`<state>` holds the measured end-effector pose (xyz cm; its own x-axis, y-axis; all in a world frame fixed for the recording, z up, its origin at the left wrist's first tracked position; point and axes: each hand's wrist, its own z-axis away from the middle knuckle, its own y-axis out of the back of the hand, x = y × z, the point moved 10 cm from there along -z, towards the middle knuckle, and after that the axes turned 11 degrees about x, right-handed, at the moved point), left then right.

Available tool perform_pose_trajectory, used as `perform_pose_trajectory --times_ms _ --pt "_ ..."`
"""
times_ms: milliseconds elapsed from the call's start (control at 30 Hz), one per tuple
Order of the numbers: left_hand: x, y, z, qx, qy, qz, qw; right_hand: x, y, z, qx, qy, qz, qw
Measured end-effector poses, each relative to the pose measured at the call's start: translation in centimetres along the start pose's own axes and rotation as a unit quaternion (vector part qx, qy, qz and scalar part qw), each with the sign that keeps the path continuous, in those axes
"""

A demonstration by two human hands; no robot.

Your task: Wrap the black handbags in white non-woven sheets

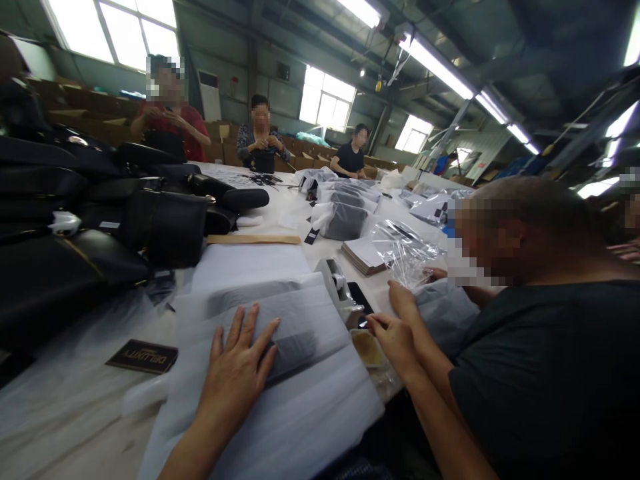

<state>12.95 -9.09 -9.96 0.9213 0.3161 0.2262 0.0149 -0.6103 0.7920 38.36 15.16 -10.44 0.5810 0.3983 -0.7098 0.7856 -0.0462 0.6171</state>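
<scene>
My left hand (240,360) lies flat with spread fingers on a dark bag (295,343) covered by thin white wrapping paper (325,393). The dark shape shows through the sheet. My right hand (395,340) reaches to the right of the bundle, thumb and forefinger pinched together by the front end of a grey tape dispenser (336,287). Whatever is between those fingertips is too small to name. Just below them sits a small dish with a yellow pad (367,348). A black tag with gold lettering (143,356) rests left of the paper.
Black handbags (170,223) are piled at the left. Wrapped bags (345,217) line the table's middle, near a stack of cardboard sheets (364,257). Close on my right, a co-worker (545,373) handles a bag in clear plastic (410,257). Several other people work across the table.
</scene>
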Motion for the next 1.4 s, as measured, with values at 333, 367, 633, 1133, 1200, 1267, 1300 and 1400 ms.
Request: perform_pose_trajectory --times_ms 333,367,633,1133,1200,1267,1300,1400 --pt "0.1 0.0 0.2 0.015 -0.011 -0.013 1.0 -7.2 5.3 2.2 0.12 0.39 0.162 0.898" --pt "0.2 0.0 0.2 0.017 -0.013 -0.015 1.0 -8.2 5.6 2.6 0.119 0.424 0.155 0.884" --pt "0.0 0.1 0.2 0.018 -0.011 -0.011 1.0 -15.4 2.7 3.0 0.015 0.519 0.068 0.852" --pt "0.4 0.4 0.1 0.022 -0.017 -0.047 0.998 -23.8 -16.4 -0.2 -0.355 0.543 0.118 0.752" --pt "0.3 0.3 0.1 0.021 -0.018 -0.052 0.998 -24.0 -17.5 -0.4 -0.361 0.55 0.152 0.738" --pt "0.3 0.3 0.1 0.022 -0.018 -0.054 0.998 -24.0 -18.1 -0.5 -0.354 0.559 0.182 0.727" --pt "0.3 0.3 0.1 0.022 -0.018 -0.054 0.998 -24.0 -18.2 -0.6 -0.347 0.562 0.194 0.725" --pt "0.3 0.3 0.1 0.023 -0.019 -0.056 0.998 -23.7 -18.5 -1.6 -0.322 0.549 0.223 0.738"
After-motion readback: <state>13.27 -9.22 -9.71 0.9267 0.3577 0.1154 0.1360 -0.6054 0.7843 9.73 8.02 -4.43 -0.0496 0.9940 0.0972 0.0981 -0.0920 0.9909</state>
